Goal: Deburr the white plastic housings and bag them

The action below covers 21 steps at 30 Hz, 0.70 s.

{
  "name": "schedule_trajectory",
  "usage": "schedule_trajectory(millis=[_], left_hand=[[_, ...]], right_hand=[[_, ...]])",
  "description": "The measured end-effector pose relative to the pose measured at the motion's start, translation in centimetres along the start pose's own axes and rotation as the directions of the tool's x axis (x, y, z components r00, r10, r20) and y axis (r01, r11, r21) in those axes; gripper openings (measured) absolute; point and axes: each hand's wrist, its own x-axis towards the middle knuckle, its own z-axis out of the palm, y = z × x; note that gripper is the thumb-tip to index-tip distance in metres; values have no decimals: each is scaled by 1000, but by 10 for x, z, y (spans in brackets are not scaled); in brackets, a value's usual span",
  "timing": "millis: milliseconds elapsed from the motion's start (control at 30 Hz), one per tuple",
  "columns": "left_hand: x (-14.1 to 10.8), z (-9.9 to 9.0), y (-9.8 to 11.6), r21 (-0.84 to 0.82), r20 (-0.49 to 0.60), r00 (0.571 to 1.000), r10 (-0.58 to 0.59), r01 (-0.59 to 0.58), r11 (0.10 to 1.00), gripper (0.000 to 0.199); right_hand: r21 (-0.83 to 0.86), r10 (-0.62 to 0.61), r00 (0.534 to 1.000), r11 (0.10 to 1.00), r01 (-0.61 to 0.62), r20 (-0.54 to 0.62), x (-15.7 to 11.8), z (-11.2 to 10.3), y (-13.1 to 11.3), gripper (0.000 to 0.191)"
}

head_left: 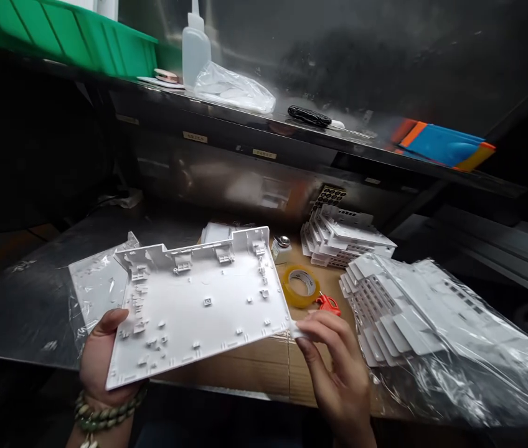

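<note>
Wiping panel edge, it seems: white panel (pixel 226 286) held tilted, left of tape roll (pixel 299 302). Left hand (pixel 96 358) clamped on panel's left edge, thumb on top, other fingers hidden beneath. Right hand (pixel 339 361), on near side of tape roll, fingers pinched together on small white piece (pixel 296 330), maybe cloth, at panel's right corner. Next move likely calls for steady left grip, light right-hand pressure.
</note>
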Motion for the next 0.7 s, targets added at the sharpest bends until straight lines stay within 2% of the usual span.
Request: schedule_trajectory(millis=[100,200,267,400,467,533,567,700], left_hand=[[-3,-1,-2,49,-183,978,104,-96,994,58],[-7,-5,-1,125,-317,938,141,-105,986,61],[-10,-9,1,186,-370,918,143,-77,979,60],[-19,-21,8,290,-427,893,138,-9,957,57],[-25,-26,12,314,-441,886,144,2,950,46],[-30,-30,14,338,-461,868,185,-21,941,24],[-33,-32,14,353,-476,851,222,-46,934,19],[-42,-32,7,373,-578,745,334,-122,920,28]], right_hand=[[-44,-63,998,997,64,18,2,4,-1,30],[-63,-114,993,991,116,28,0,4,4,31],[-91,-106,994,990,108,17,-1,2,12,30],[-126,16,992,991,-32,-128,5,-5,26,26],[-106,36,983,993,-56,-180,13,-8,25,25],[-79,20,979,996,-37,-202,24,-9,18,25],[-66,7,978,998,-22,-207,30,-9,14,26],[-4,-33,974,999,33,-224,48,-4,-1,33]])
